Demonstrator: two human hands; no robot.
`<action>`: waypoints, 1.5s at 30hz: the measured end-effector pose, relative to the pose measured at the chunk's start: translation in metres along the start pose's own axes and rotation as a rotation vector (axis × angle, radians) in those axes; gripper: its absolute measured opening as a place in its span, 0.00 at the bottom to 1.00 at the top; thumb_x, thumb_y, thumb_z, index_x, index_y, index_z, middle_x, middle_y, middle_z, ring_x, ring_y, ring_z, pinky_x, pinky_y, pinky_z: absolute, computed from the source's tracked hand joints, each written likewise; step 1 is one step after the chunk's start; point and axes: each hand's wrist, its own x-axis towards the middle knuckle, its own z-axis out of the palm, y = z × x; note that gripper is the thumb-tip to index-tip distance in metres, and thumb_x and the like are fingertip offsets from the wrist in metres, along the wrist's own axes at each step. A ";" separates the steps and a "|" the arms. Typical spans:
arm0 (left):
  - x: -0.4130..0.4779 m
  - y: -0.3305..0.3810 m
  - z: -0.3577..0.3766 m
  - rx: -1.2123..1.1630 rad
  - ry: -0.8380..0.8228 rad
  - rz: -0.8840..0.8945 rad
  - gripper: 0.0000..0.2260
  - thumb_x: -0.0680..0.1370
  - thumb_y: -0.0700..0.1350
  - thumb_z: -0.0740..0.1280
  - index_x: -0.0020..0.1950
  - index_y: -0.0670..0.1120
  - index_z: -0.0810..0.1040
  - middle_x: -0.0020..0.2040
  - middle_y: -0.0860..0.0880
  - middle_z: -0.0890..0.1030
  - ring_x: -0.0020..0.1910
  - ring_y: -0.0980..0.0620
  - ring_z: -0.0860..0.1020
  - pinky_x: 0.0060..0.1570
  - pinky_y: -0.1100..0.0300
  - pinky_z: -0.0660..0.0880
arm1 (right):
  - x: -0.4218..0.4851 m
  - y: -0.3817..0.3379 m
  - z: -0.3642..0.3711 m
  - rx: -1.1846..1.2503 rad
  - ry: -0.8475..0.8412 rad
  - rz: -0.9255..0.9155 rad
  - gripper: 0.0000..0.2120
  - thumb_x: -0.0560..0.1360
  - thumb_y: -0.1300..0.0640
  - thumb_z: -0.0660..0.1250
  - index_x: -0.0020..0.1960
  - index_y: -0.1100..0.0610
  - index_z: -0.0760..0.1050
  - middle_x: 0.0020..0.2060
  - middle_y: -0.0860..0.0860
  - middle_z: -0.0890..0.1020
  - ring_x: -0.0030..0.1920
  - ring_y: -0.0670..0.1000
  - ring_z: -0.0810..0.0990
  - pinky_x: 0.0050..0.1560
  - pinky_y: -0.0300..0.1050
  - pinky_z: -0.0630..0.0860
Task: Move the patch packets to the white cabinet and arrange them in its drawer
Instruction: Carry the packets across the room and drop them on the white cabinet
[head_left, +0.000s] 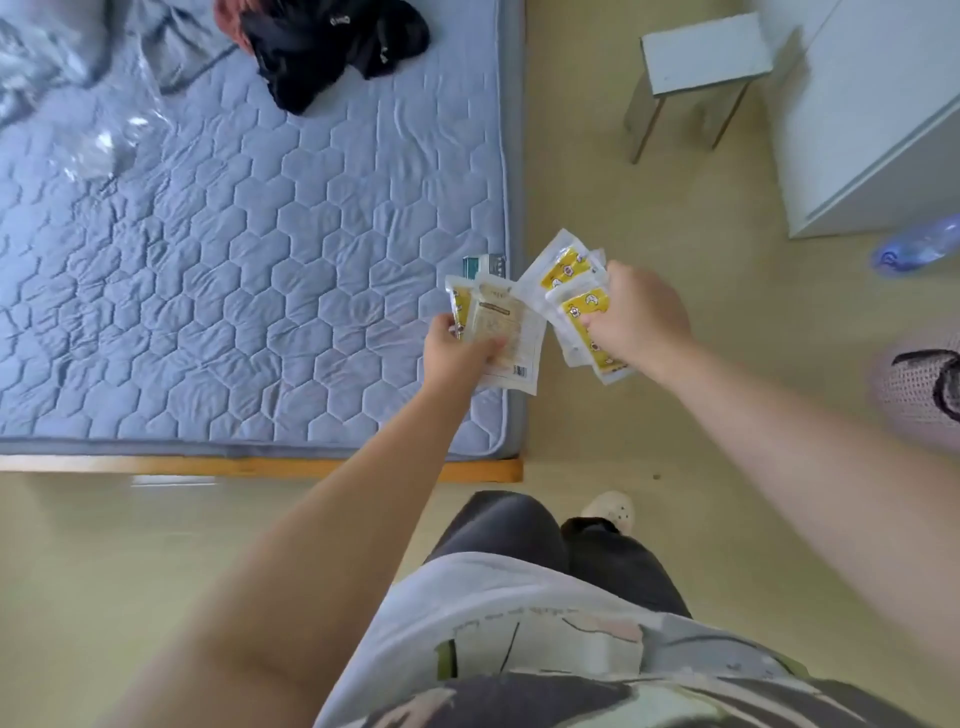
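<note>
Mattress: quilted blue-grey fabric stitched in hexagons, creased in places; rounded corner with grey piping; lies on an orange-brown wooden frame.
Left-hand packets: flat rectangular sachets of glossy white film; the top one shows a pale printed side with a barcode; a yellow-edged one peeks out behind it; held above the mattress's right edge.
Right-hand packets: a fan of white sachets with yellow panels and small cartoon figures; just off the mattress's right edge, over the floor; they overlap, so the count is unclear.
Left hand: bare arm stretched forward; thumb lies across the top packet, fingers curl beneath, pinching the stack.
Right hand: back of the hand faces the camera; fingers curl round the fan and clamp it; fingertips mostly hidden.
White cabinet: smooth, boxy, flat panels; well to the right of the mattress; cut off by the picture's edge.
Stool: small white square top, thin legs; on the floor right of the mattress's far end.
Black clothing: soft crumpled heap on the mattress's far part.
Clear plastic: crinkled film on the mattress's left part; blurred.
Small box: green and white, at the mattress's right edge; partly hidden by the left-hand packets; print unreadable.
</note>
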 end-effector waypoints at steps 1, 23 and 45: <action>-0.003 0.005 0.010 0.000 -0.004 0.007 0.18 0.72 0.37 0.72 0.59 0.44 0.72 0.54 0.47 0.79 0.39 0.55 0.79 0.27 0.68 0.73 | 0.004 0.009 -0.008 0.010 0.003 -0.003 0.07 0.72 0.58 0.66 0.47 0.56 0.69 0.45 0.55 0.79 0.46 0.60 0.77 0.41 0.47 0.71; 0.226 0.284 0.149 -0.048 -0.076 0.165 0.18 0.72 0.40 0.73 0.57 0.49 0.70 0.52 0.50 0.79 0.46 0.51 0.82 0.43 0.58 0.80 | 0.350 -0.020 -0.185 -0.068 0.166 -0.088 0.07 0.72 0.58 0.66 0.46 0.56 0.69 0.43 0.52 0.78 0.43 0.57 0.76 0.38 0.45 0.69; 0.493 0.619 0.352 -0.038 -0.091 0.127 0.20 0.72 0.39 0.74 0.59 0.48 0.70 0.50 0.51 0.80 0.41 0.56 0.80 0.35 0.64 0.75 | 0.760 0.009 -0.387 -0.053 0.133 0.002 0.11 0.72 0.58 0.68 0.53 0.56 0.72 0.47 0.53 0.80 0.47 0.57 0.77 0.39 0.44 0.68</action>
